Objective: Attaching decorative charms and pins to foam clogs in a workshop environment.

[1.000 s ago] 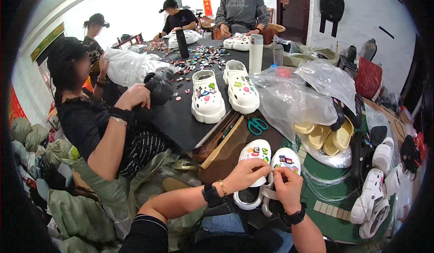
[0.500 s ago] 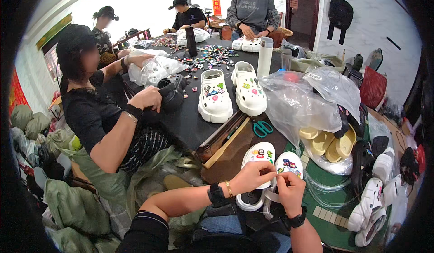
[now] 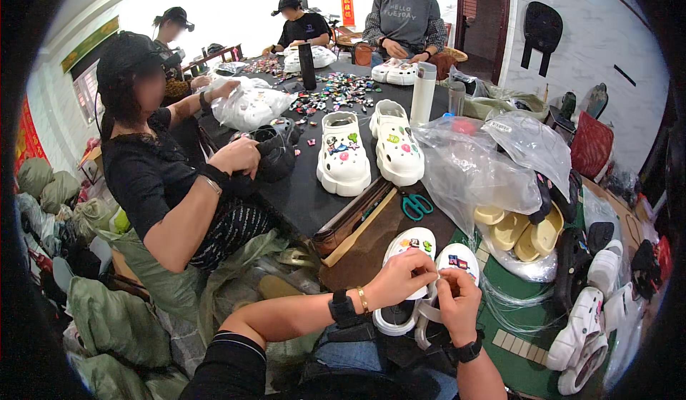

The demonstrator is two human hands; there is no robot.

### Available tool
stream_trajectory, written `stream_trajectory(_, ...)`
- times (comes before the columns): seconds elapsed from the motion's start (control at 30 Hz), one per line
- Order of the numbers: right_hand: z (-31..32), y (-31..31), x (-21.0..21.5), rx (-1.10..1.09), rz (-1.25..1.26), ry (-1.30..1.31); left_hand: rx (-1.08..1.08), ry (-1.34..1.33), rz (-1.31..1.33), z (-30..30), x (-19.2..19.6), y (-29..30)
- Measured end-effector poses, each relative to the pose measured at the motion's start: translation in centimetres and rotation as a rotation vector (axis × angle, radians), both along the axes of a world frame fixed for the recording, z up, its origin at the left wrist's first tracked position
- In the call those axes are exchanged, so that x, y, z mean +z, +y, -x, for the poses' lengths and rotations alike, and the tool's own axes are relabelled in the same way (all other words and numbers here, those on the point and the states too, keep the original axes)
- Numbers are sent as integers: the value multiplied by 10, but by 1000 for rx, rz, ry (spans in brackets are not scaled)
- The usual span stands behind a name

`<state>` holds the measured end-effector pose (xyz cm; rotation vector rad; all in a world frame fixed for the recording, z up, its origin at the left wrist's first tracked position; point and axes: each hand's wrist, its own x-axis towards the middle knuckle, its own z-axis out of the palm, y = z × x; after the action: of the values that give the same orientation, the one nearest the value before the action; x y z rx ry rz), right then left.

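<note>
Two white clogs lie before me, the left clog (image 3: 395, 248) and the right clog (image 3: 452, 251), with colourful shoe charms on their tops. Over them, my left hand (image 3: 406, 278) pinches with thumb and fingers, wearing a dark wristband and a gold bracelet. My right hand (image 3: 459, 301), with a black band at the wrist, also pinches, its fingertips meeting those of the left. Something tiny and pale shows between the fingertips, too small to name. My hands cover part of both clogs; their pale straps show below.
Beyond stand a finished-looking pair of charmed white clogs (image 3: 344, 160), teal scissors (image 3: 415, 206) and a wooden stick (image 3: 359, 227). Loose charms (image 3: 336, 92) heap farther back. Clear plastic bags (image 3: 475, 160), yellow clogs (image 3: 539, 235) and white shoes (image 3: 577, 327) crowd the right. A co-worker (image 3: 153, 150) sits left.
My hands stay together in nearly the same place, with fingertips shifting slightly. The view tilts a little. The co-worker across the table has moved the hands apart, off the white clogs there.
</note>
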<state>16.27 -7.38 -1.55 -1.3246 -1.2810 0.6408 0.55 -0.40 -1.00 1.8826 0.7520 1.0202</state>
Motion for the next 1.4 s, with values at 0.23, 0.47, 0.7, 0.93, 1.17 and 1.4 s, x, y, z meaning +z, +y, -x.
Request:
stream_trajectory(0.23,-4,4,-14,8,-129,-103,-36,22,-118,-1,-5,0)
stream_trajectory(0.47,0,2,-8,-3,-120,-100,-63,-4,-177,0,-2,0)
stream_trajectory(0.7,-1,2,-8,26,-136,-216,-89,7,-249,-3,-2,-3)
stream_trajectory(0.93,-2,-1,-2,-9,-196,-438,-79,64,-306,1,1,-2)
stream_trajectory(1.17,-10,-9,15,-203,-253,-489,228,249,-591,38,33,41)
stream_trajectory(1.4,-21,-54,7,-167,-124,-523,740,554,-620,101,86,164)
